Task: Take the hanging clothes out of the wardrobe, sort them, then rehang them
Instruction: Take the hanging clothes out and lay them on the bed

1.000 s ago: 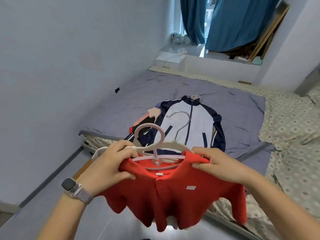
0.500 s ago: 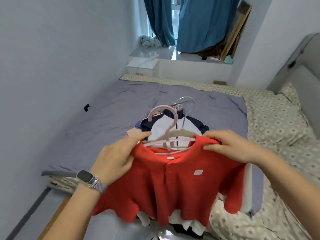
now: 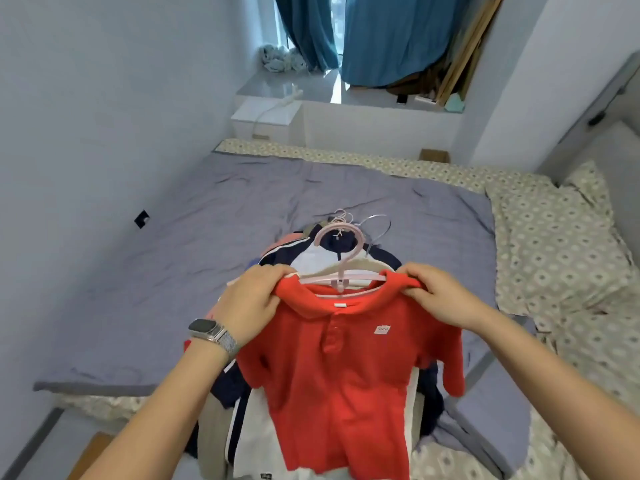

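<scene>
The left hand and right hand each pinch one shoulder of the red shirt on its pink hanger, so it hangs flat between them, right above the pile on the bed.

The red shirt bears a small chest label, unreadable.

Small bedroom, pale blue-white walls. Bed fills floor space, patterned sheet, grey-blue blanket spread across it. Teal curtains drawn over window at far end, daylight slipping through gap onto glossy sill. Wooden boards lean in right corner. White cabinet below sill. Dark socket on left wall.
</scene>
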Demonstrator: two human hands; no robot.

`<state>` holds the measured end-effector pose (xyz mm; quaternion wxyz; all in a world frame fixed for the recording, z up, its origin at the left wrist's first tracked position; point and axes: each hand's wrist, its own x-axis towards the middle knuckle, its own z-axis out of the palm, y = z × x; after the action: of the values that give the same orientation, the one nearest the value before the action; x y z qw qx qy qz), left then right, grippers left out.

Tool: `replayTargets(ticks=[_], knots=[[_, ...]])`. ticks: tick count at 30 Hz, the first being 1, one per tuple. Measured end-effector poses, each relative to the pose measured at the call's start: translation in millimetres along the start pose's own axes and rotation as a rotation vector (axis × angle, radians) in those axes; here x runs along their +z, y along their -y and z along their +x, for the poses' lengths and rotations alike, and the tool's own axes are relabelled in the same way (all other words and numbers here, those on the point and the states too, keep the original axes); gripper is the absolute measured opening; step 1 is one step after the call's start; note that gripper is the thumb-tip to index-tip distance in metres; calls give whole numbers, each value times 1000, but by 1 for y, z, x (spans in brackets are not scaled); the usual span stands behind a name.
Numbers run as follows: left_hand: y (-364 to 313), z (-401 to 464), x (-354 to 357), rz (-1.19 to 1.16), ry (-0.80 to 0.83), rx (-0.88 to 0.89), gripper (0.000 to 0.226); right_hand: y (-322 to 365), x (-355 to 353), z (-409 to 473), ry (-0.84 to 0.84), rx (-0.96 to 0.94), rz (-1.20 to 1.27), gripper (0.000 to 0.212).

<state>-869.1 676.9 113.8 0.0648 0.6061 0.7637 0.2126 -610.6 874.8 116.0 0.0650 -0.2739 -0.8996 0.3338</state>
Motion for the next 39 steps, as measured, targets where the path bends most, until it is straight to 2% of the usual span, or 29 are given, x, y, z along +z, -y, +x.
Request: replayTargets(ticks=[3,6,9,11,13,17,21,25,29,32,39], knots=[[9,71,-3,59,-42,-1,46,-24,-30,62,13,-9,-42,13],[31,148,3,253,-69,-3,42,-56,-49,135,42,18,-42,15],[56,213,27,309,-100,-111,36,-89,-44,208,-64,81,-57,23],[70,238,55,358,-126,-192,34,-109,-26,244,-183,190,-194,35],[84,240,92,435,-98,-271,38,-131,-1,264,-172,303,-353,50],[103,196,149,442,212,-402,61,-162,62,270,95,472,-363,69],[134,135,171,308,398,-589,72,-152,124,256,285,383,-350,72],[166,70,155,177,509,-774,76,-114,149,260,540,239,-447,70],[174,1,122,33,401,-889,77,-36,164,268,570,18,-470,71],[174,-62,86,81,338,-968,79,29,177,255,589,-139,-492,72],[147,-257,12,16,156,-1294,86,168,224,175,645,-361,-555,80]])
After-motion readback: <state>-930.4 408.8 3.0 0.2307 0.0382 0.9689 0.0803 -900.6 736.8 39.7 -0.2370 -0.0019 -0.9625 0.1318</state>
